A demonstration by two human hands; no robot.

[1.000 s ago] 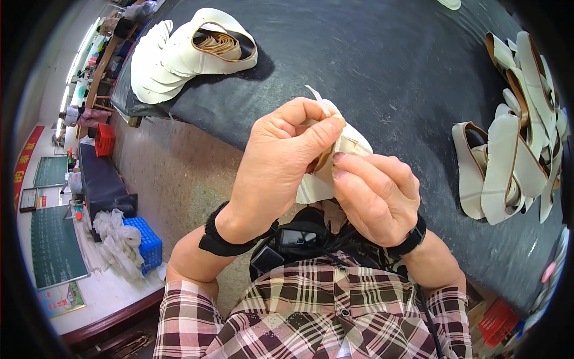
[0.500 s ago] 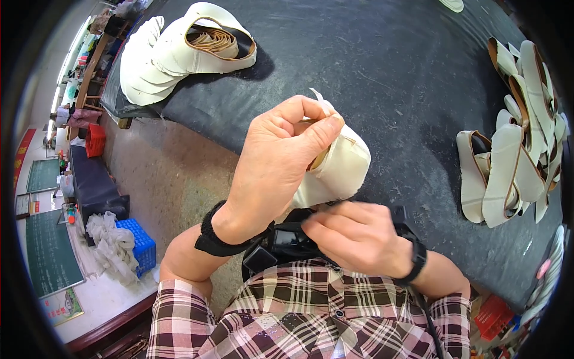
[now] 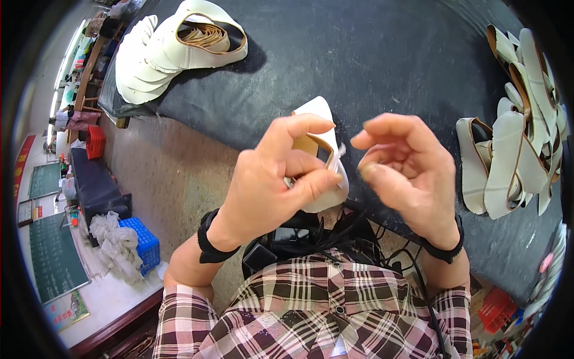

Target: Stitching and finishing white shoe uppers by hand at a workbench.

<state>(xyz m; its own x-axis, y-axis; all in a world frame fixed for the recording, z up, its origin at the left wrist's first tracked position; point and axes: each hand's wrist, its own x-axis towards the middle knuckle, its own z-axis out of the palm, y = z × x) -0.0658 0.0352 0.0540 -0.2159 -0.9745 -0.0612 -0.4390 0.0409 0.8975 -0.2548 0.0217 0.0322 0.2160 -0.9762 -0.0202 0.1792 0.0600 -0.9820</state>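
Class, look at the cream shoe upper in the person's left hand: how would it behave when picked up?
The cream shoe upper probably flexes: it curves as a thin shell. It seems light, since the left hand alone pinches it while the right hand is open beside it. Being curved and open, it likely tips rather than rolls.

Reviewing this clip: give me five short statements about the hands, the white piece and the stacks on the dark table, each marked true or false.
1. The left hand grips the white shoe piece. True.
2. The right hand also clamps the piece. False: it is beside the piece, fingers curled, holding nothing.
3. A stack of white pieces lies at the far left of the dark table. True.
4. The table's right side is bare. False: another pile of white and tan pieces lies there.
5. Both wrists carry black bands. True: one on the left wrist, one on the right.
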